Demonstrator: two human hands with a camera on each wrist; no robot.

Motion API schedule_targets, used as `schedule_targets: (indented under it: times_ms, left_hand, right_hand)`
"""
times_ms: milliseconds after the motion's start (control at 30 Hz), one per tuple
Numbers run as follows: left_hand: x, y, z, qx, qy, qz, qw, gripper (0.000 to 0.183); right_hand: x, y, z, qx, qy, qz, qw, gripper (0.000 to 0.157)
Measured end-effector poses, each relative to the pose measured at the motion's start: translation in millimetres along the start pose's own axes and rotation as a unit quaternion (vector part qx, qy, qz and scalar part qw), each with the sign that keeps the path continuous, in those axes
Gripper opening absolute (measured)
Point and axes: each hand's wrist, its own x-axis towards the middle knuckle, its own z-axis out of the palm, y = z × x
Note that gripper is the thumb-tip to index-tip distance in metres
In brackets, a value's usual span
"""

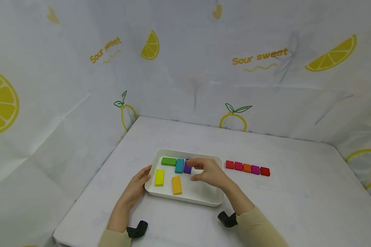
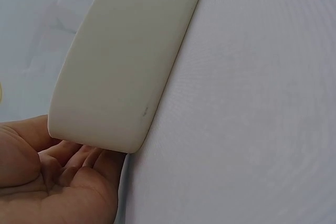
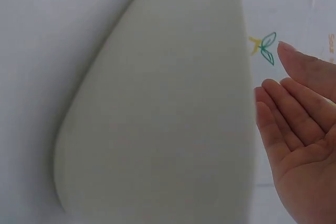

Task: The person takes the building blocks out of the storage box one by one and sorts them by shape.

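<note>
A white tray lies on the table, and my left hand grips its left end; in the left wrist view the fingers sit against the tray's outer end wall. Over the tray's right half hovers my right hand, thumb and fingers apart with nothing between them. Nearest to it is a purple block, partly hidden by the fingers. Beside that stand a blue block and a green block along the back. A yellow block and an orange-yellow block lie farther forward.
Right of the tray, a row holds a red block, a crimson block, an orange block, a magenta block and a darker red block. A lemon-print cloth hangs behind the white table.
</note>
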Motion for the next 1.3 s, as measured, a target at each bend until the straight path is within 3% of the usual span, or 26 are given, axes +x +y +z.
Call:
schedule_targets:
  times_ms: [300,500,900,1300]
  left_hand:
    - [1.0,-0.3,-0.1,0.0,-0.002,-0.001,1.0,0.051]
    - [1.8,-1.2,-1.3,0.004,-0.009,0.003,0.9999,0.051]
    - [1.5,-2.2,-0.8,0.002,-0.008,-0.001,1.0,0.051]
    - [1.2,-4.0,-1.6,0.014,-0.006,0.006,0.9999,0.052]
  right_hand:
    - [9,6,36.1,0.014,-0.032,0.019,0.999,0.056]
    - [13,11,51.0,0.011,-0.023,0.018,1.0,0.061]
    - [13,10,56.2,0.007,-0.016,0.028,0.999,0.064]
    - [11,11,59.2,-0.018,-0.037,0.038,0.998,0.074]
